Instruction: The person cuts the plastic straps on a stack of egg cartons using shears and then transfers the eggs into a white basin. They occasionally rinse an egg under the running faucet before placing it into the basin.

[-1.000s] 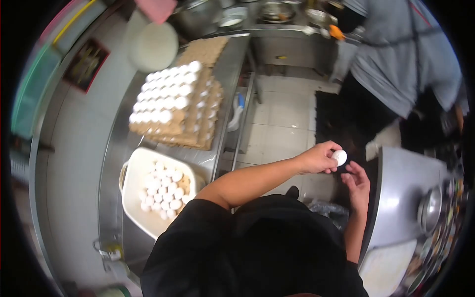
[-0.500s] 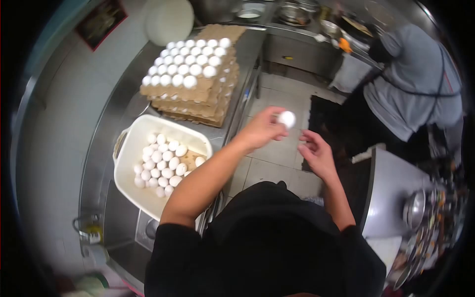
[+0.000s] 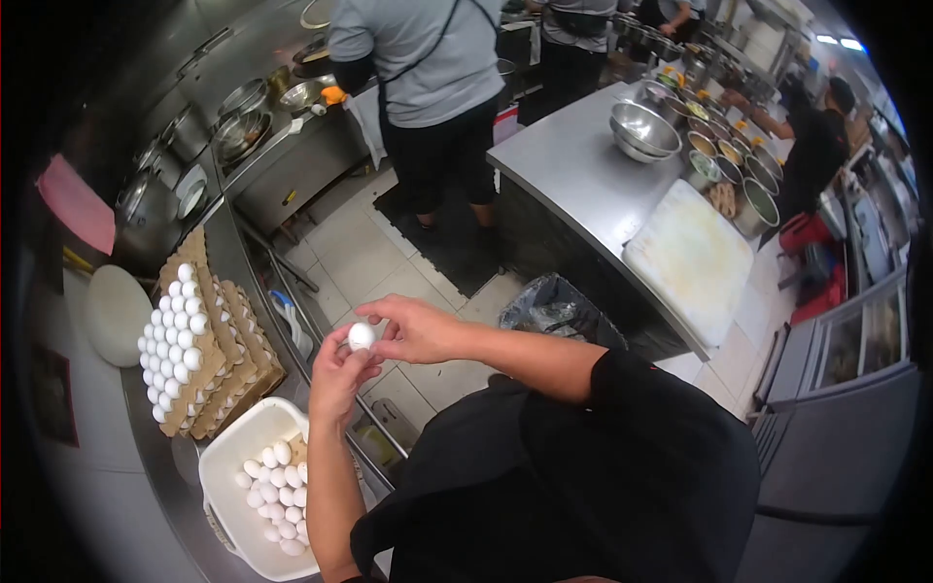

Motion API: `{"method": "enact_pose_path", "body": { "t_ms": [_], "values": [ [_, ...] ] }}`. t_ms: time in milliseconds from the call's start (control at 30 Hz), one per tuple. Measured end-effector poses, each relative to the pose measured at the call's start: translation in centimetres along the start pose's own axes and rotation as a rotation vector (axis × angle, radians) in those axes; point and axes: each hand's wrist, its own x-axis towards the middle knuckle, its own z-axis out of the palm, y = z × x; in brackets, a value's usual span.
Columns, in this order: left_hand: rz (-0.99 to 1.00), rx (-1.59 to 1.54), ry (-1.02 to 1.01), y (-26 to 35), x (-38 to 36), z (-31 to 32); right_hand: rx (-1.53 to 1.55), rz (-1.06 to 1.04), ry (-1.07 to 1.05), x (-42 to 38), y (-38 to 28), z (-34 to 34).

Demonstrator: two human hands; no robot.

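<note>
A white egg (image 3: 361,336) is held up between my two hands, over the tiled floor beside the counter. The thumb and fingers of my left hand (image 3: 335,379) grip it from the left and below. From the other side, the bent fingers and thumb of my right hand (image 3: 420,330) close around it. Loose eggs (image 3: 277,491) lie in a white plastic tub (image 3: 208,471) on the steel counter, partly hidden by my left forearm. Behind the tub rises a stack of cardboard egg trays (image 3: 255,374), the top one filled with white eggs (image 3: 175,342).
A bin with a dark liner (image 3: 559,309) stands on the floor in front of me. To the right is a steel worktable (image 3: 573,160) bearing metal bowls (image 3: 643,131) and a white cutting board (image 3: 692,255). A co-worker (image 3: 428,87) stands ahead, with other people farther back.
My view has swung to the right, bringing the worktable and bin into sight. The egg was in my left hand alone, with my right hand apart; now both hands are on it.
</note>
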Motion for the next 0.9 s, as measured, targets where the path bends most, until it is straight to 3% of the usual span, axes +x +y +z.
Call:
{"method": "enact_pose_path", "body": {
  "t_ms": [167,267,367,433,567,733,900],
  "values": [
    [-0.041,0.044,-0.131,-0.7,0.9,5.1,-0.012,0.009,0.161,-4.2,2.3,-2.7],
    [-0.005,-0.074,-0.267,-2.8,2.8,6.4,-0.002,0.126,0.269,-6.2,2.2,-4.6],
    [-0.01,-0.145,-0.251,-3.3,3.3,8.2,0.084,0.205,0.365,-8.3,3.0,-6.1],
    [0.031,-0.217,-0.162,-3.4,2.8,9.4,0.26,0.25,0.38,-10.0,5.8,-6.9],
    [0.052,-0.272,0.013,-3.0,0.4,9.9,0.272,0.408,0.279,-10.4,8.2,-8.2],
    [0.111,-0.367,0.303,-4.9,-5.4,6.6,0.29,0.381,0.071,-7.7,11.7,-6.2],
    [0.337,-0.424,0.632,-5.2,-15.9,2.6,0.337,0.308,-0.128,-5.1,10.4,-1.4]
  ]
}}
